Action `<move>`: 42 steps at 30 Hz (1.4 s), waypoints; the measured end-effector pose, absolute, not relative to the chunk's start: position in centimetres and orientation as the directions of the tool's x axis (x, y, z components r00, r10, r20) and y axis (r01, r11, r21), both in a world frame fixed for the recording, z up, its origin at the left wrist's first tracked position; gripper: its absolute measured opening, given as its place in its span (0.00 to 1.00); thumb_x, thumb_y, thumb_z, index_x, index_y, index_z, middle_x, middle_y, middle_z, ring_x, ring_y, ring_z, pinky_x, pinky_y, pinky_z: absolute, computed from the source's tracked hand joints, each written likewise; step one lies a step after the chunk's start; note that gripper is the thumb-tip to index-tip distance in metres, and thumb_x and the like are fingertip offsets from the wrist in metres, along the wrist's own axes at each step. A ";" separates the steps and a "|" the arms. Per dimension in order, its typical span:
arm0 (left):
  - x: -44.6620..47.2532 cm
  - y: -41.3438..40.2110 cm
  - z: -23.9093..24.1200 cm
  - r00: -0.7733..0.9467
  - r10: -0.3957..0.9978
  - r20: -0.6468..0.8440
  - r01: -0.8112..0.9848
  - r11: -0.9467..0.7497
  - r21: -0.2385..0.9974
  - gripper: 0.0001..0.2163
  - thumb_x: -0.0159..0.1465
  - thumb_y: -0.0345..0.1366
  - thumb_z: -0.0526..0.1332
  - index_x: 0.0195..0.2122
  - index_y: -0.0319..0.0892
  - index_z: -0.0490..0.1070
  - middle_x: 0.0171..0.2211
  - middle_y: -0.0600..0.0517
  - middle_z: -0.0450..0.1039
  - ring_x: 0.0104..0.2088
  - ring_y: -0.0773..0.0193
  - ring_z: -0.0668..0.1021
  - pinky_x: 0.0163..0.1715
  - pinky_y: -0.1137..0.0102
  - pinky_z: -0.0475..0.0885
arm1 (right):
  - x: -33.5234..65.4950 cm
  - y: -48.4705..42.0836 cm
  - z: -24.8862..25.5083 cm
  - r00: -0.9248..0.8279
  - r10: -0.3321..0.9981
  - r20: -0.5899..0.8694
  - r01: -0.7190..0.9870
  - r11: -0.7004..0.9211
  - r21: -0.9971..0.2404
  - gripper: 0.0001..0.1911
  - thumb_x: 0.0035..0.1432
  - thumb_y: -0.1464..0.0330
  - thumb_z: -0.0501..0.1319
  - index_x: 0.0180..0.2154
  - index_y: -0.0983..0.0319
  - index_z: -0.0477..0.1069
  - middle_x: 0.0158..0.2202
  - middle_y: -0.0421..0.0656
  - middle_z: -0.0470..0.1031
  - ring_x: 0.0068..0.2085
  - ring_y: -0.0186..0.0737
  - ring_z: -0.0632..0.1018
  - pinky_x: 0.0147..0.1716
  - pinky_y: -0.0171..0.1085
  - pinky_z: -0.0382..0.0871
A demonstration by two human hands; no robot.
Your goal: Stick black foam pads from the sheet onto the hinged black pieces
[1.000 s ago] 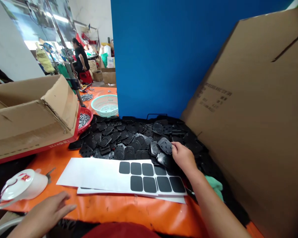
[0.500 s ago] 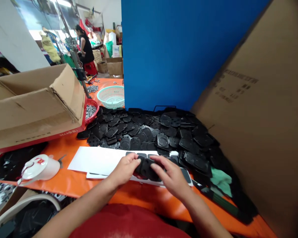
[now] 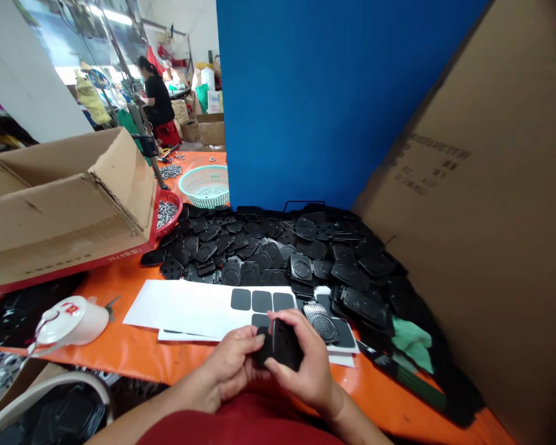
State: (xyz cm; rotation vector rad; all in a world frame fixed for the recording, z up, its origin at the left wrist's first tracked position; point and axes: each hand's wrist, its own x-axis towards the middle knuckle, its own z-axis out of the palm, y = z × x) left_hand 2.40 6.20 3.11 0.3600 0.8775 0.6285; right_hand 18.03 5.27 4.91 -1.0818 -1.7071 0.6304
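Observation:
Above the table's front edge, my left hand (image 3: 238, 361) and my right hand (image 3: 308, 361) are closed on a black plastic piece (image 3: 288, 347). A ridge runs between its left and right parts, and I cannot tell whether these are one hinged piece or two. My left thumb presses the left part, while my right fingers and thumb wrap round the larger right part. Just beyond lies a white sheet (image 3: 180, 306) bearing dark rounded square pads (image 3: 262, 301). On the sheet's right end, beside my right hand, rests a ridged black plate (image 3: 322, 321).
Many black plastic plates (image 3: 259, 247) are heaped behind the sheet. Left stand a white lidded tub (image 3: 71, 321), a cardboard box (image 3: 69, 210), a red basket (image 3: 168, 213) of metal parts and a mint basket (image 3: 206, 185). A blue panel (image 3: 296, 105) and large cardboard (image 3: 482, 216) flank the right.
Both hands have come down and closer to my body with the black piece, which is now turned more upright. The ridged plate on the sheet's right end now shows.

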 end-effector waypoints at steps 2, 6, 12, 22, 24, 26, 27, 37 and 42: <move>2.3 6.1 2.6 0.525 0.590 -0.613 -0.274 0.799 0.535 0.19 0.48 0.41 0.72 0.35 0.39 0.68 0.25 0.53 0.70 0.21 0.68 0.72 0.24 0.72 0.68 | 18.3 5.4 5.6 -0.148 0.899 0.411 0.318 0.437 -0.841 0.21 0.53 0.58 0.62 0.47 0.58 0.64 0.38 0.44 0.72 0.36 0.44 0.75 0.35 0.40 0.71; 1.6 6.7 4.1 0.395 0.813 -0.428 -0.215 0.535 0.817 0.14 0.56 0.44 0.66 0.34 0.40 0.69 0.30 0.52 0.72 0.31 0.66 0.75 0.32 0.73 0.69 | 19.2 6.1 6.9 -0.417 0.821 0.391 0.323 0.536 -0.780 0.32 0.50 0.49 0.66 0.52 0.58 0.64 0.41 0.46 0.74 0.38 0.45 0.76 0.38 0.39 0.71; 1.0 7.2 6.8 0.574 0.692 -0.438 0.011 0.528 0.849 0.13 0.53 0.35 0.67 0.39 0.39 0.70 0.28 0.53 0.72 0.27 0.65 0.74 0.28 0.72 0.67 | 18.1 5.7 6.9 -0.577 0.775 0.258 0.402 0.544 -0.736 0.41 0.53 0.41 0.57 0.58 0.62 0.61 0.43 0.52 0.76 0.41 0.50 0.78 0.40 0.42 0.70; 1.0 6.7 4.9 0.342 0.834 -0.433 -0.132 0.499 0.856 0.17 0.54 0.45 0.67 0.35 0.40 0.64 0.27 0.52 0.75 0.26 0.62 0.79 0.27 0.71 0.71 | 19.6 7.0 2.1 -0.034 0.892 0.451 0.521 0.401 -0.754 0.36 0.57 0.47 0.59 0.61 0.58 0.58 0.53 0.54 0.66 0.53 0.54 0.69 0.51 0.52 0.64; 1.0 7.0 4.9 0.316 0.823 -0.473 -0.208 0.546 0.811 0.22 0.49 0.44 0.71 0.37 0.40 0.62 0.30 0.49 0.77 0.29 0.59 0.82 0.28 0.71 0.73 | 20.0 7.2 1.6 0.262 0.945 0.196 0.283 0.119 -0.952 0.28 0.58 0.50 0.59 0.54 0.58 0.63 0.46 0.50 0.69 0.45 0.48 0.74 0.44 0.47 0.69; 1.1 7.0 4.9 0.319 0.818 -0.478 -0.249 0.559 0.791 0.23 0.48 0.43 0.72 0.37 0.40 0.62 0.31 0.47 0.78 0.30 0.58 0.82 0.30 0.71 0.74 | 19.6 6.9 1.3 0.198 0.959 -0.203 -0.089 -0.189 -0.978 0.24 0.56 0.49 0.61 0.45 0.60 0.68 0.36 0.45 0.72 0.34 0.42 0.75 0.33 0.40 0.70; 1.2 7.0 4.8 0.333 0.813 -0.478 -0.260 0.566 0.782 0.23 0.48 0.43 0.73 0.37 0.40 0.62 0.31 0.47 0.78 0.30 0.58 0.82 0.29 0.71 0.74 | 19.2 6.6 1.2 0.065 0.939 -0.339 -0.245 -0.314 -0.917 0.23 0.55 0.49 0.62 0.41 0.61 0.69 0.32 0.44 0.73 0.30 0.40 0.75 0.30 0.38 0.69; 1.9 5.9 3.3 0.437 0.716 -0.544 0.091 0.566 0.819 0.21 0.58 0.53 0.60 0.41 0.39 0.64 0.14 0.56 0.70 0.11 0.70 0.70 0.11 0.80 0.58 | 17.2 5.7 1.4 -0.069 0.947 -0.312 -0.313 -0.318 -0.895 0.19 0.49 0.54 0.69 0.35 0.63 0.76 0.26 0.39 0.74 0.28 0.36 0.72 0.29 0.35 0.66; 1.7 6.0 3.0 0.453 0.711 -0.538 0.202 0.505 0.839 0.20 0.61 0.54 0.56 0.41 0.40 0.65 0.15 0.57 0.69 0.12 0.69 0.69 0.13 0.78 0.59 | 17.7 5.9 2.2 -0.059 0.965 -0.254 -0.133 -0.260 -0.956 0.19 0.50 0.53 0.67 0.34 0.63 0.76 0.30 0.42 0.76 0.32 0.40 0.73 0.30 0.36 0.68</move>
